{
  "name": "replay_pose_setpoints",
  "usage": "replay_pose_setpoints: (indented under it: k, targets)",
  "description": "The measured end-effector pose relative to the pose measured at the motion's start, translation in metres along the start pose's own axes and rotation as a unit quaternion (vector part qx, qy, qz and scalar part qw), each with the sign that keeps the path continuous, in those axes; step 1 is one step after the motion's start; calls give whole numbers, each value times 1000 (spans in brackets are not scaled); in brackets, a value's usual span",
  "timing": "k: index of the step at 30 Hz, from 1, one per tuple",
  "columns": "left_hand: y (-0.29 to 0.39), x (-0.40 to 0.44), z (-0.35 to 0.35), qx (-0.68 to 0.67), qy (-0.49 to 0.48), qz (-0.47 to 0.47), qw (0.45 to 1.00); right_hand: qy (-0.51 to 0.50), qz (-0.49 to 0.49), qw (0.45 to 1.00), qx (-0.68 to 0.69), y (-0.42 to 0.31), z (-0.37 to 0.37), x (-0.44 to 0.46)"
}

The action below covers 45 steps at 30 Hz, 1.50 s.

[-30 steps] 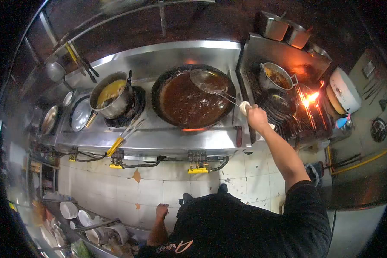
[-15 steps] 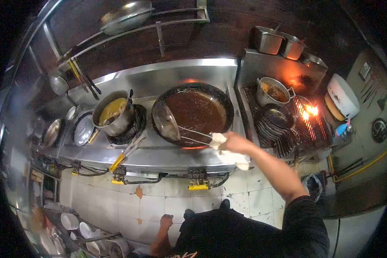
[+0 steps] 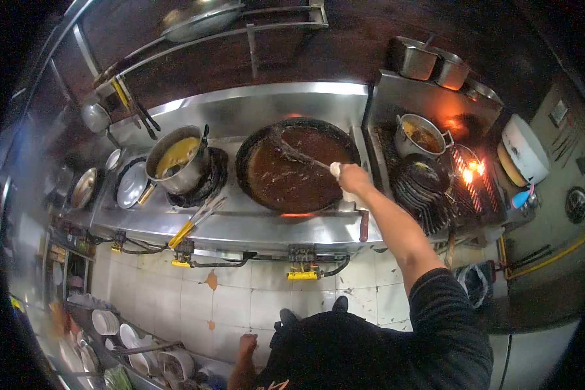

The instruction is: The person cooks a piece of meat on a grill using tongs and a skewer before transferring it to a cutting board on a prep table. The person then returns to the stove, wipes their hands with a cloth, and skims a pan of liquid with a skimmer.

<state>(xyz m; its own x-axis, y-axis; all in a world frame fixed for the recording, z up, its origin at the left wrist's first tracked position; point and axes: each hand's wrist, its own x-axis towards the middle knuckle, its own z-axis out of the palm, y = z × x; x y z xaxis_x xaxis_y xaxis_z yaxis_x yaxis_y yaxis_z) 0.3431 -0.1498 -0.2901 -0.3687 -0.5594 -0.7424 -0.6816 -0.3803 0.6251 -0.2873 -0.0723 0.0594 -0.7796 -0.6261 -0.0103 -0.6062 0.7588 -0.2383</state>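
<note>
My right hand (image 3: 354, 180) is closed around the long handle of a mesh skimmer (image 3: 312, 159), with a white cloth (image 3: 346, 195) bunched in the grip. The skimmer's head, seen nearly edge-on, reaches into the far left part of a large black wok (image 3: 243, 170) full of dark brown liquid (image 3: 299, 179). Low in the view, my left hand (image 3: 247, 344) hangs beside my body over the floor, well away from the stove. Its fingers are curled, and nothing shows in them.
Left of the wok stands a pot (image 3: 183, 179) of yellowish liquid, beside a lid (image 3: 132, 184). Yellow-handled tongs (image 3: 187, 227) lie at the stove's front. On the right are a smaller pot (image 3: 424, 135), stacked black plates (image 3: 422, 192) and open flames (image 3: 474, 170).
My right hand has moved up and slightly right. The skimmer's head has swung from the wok's left side towards its far edge and turned edge-on. My left hand has lowered slightly.
</note>
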Motion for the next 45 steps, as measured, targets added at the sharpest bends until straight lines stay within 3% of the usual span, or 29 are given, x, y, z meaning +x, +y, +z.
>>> replay_pose_setpoints:
  k: [2, 4, 6, 8, 11, 14, 17, 18, 21, 24, 27, 29, 31, 34, 36, 39, 42, 45]
  targets:
    - [-1, -7, 4, -19, 15, -43, 999, 19, -9, 999, -29, 10, -8, -5]
    - [-20, 2, 2, 49, 3, 123, 991, 32, -19, 998, -46, 18, -12, -12]
    - [-15, 1, 3, 77, 0, 149, 986, 50, -20, 995, -78, 20, -21, -23]
    - [10, -2, 10, 67, 5, 33, 997, 70, -32, 990, -119, 27, -24, -33]
    - [38, -7, 19, 82, 56, -2, 995, 116, -43, 979, -161, 44, -25, -39]
    - [5, 45, 11, 203, 36, 141, 968, 114, -62, 985, -118, 42, -44, -56]
    - [67, 3, 17, 191, 15, 64, 979, 29, -53, 998, -28, 7, -87, -97]
    - [44, 38, 5, 433, -74, 179, 880, -10, -44, 999, 10, 0, -92, -107]
    - [11, 67, 16, 295, 8, 203, 934, -94, -54, 972, 208, -16, -75, -130]
    - [64, 19, 24, 102, 25, 56, 993, -115, -72, 967, 216, -18, -31, -130]
    - [59, 18, 21, 88, 27, 67, 994, -111, -23, 981, 158, -5, -10, -115]
    - [35, 36, 14, 150, 20, 180, 972, -62, -31, 992, 103, 8, -4, -107]
    - [15, 50, 4, 226, 7, 232, 946, -30, -24, 998, 57, 22, -3, -99]
    - [-2, 63, -9, 327, -27, 236, 915, -27, 17, 998, -51, 43, 3, -86]
    - [-22, 78, -13, 347, -51, 255, 901, 20, 3, 998, -51, 54, 1, -82]
    - [-9, 65, -8, 382, -22, 163, 909, 69, -7, 994, -83, 54, -4, -86]
    - [4, 53, 1, 231, -24, 94, 968, 105, -23, 987, -118, 61, -8, -86]
    - [18, 42, 14, 138, 37, 34, 989, 139, -40, 980, -133, 63, -18, -94]
